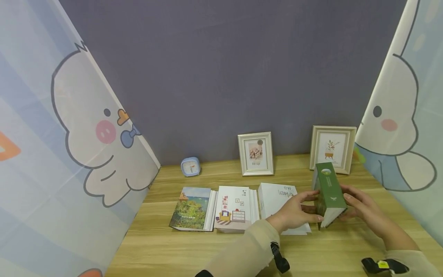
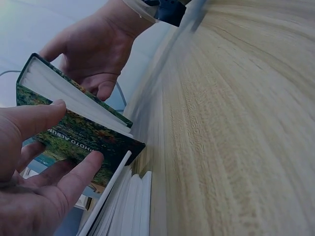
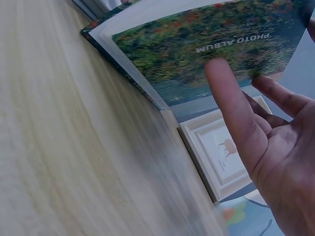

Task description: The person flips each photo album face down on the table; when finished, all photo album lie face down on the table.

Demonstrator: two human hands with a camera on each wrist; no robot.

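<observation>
A thick green photo album (image 1: 331, 188) stands on edge at the right of the table, its green spine facing up and its white page block showing. My left hand (image 1: 297, 211) is at its left side; in the left wrist view the fingers (image 2: 81, 177) lie spread and fairly straight along the printed cover. On the opposite side is my right hand (image 1: 367, 211). The right wrist view shows its thumb (image 3: 226, 88) extended against the cover, with other fingertips touching farther along. Beside my left hand lies a white album (image 1: 277, 194), partly hidden by that hand.
Two more albums lie to the left, one with a landscape cover (image 1: 192, 207) and one with a furniture drawing (image 1: 232, 207). Along the back wall stand a blue clock (image 1: 190, 166), a photo frame (image 1: 241, 157), and another frame (image 1: 314, 150) close behind the green album.
</observation>
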